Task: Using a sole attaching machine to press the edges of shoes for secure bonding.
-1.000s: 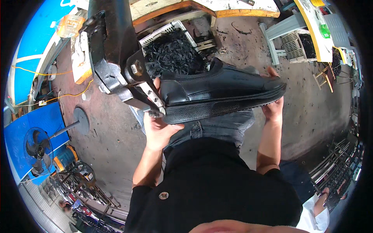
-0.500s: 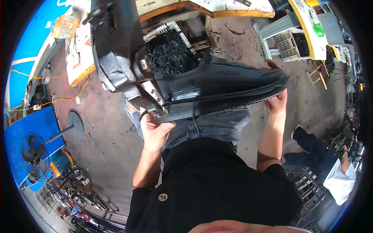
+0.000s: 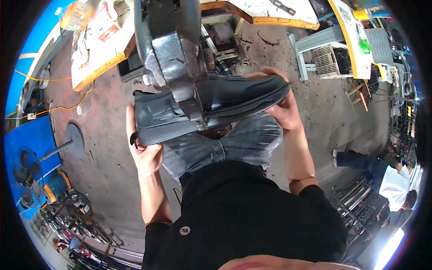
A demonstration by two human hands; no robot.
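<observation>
Underfoot, a grey, dark-stained concrete floor (image 3: 333,108) littered with black scraps. To the left, a white-topped table (image 3: 101,49) with an orange-brown wooden rim; ahead, a second white-topped bench (image 3: 252,11) edged in wood; to the right, a yellow-edged white table (image 3: 348,40) above a pale slatted plastic crate (image 3: 325,60). Farther left, a black standing fan (image 3: 27,175) near a bright blue panel (image 3: 36,135).

In mid-air over the faded grey jeans (image 3: 193,155), toe to the right, a black leather shoe with a thick dark sole (image 3: 243,92). Held at the heel by the left hand (image 3: 146,155), thumb low on the near side; gripped at the toe by the right hand (image 3: 286,110), fingers wrapped over the far side. Across its middle, a heavy dark metal machine arm (image 3: 168,54), tip at the sole line, contact impossible to judge.

Beyond both hands, floor on either side; well apart from the right hand, the yellow-edged table.

Printing on an orange-labelled clear plastic bottle (image 3: 74,17) and a red-and-white packet (image 3: 108,32); on the black shirt (image 3: 256,207), a small round badge (image 3: 184,230), too small to read.
</observation>
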